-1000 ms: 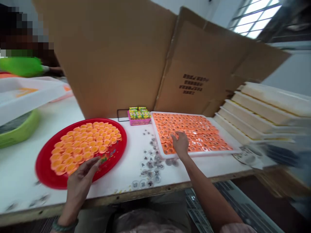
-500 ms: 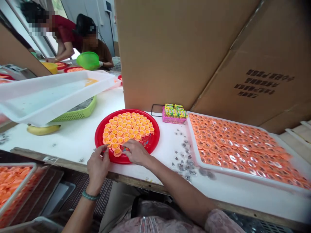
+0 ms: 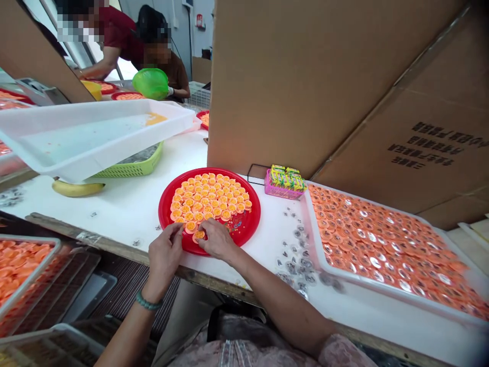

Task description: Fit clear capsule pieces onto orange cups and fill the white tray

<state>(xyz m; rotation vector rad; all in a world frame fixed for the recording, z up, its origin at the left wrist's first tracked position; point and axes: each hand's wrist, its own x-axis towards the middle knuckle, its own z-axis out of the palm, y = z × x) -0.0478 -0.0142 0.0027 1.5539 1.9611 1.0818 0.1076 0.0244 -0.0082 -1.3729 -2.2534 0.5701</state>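
A round red tray lies near the table's front edge, packed with several small orange-yellow caps. My left hand rests on the tray's near rim, fingers curled. My right hand is beside it, fingertips pinched on one orange cap at the front of the tray. Right of the tray, several small clear pieces lie scattered on the white table.
A white tray full of orange caps sits at the right. A pink basket of yellow packets stands against the cardboard wall. At the left are a tilted white tray, green basket, banana. Two people work at the back.
My right hand left the white tray at the right and came to the red tray's front rim. Both hands now sit together there; the view swung left.
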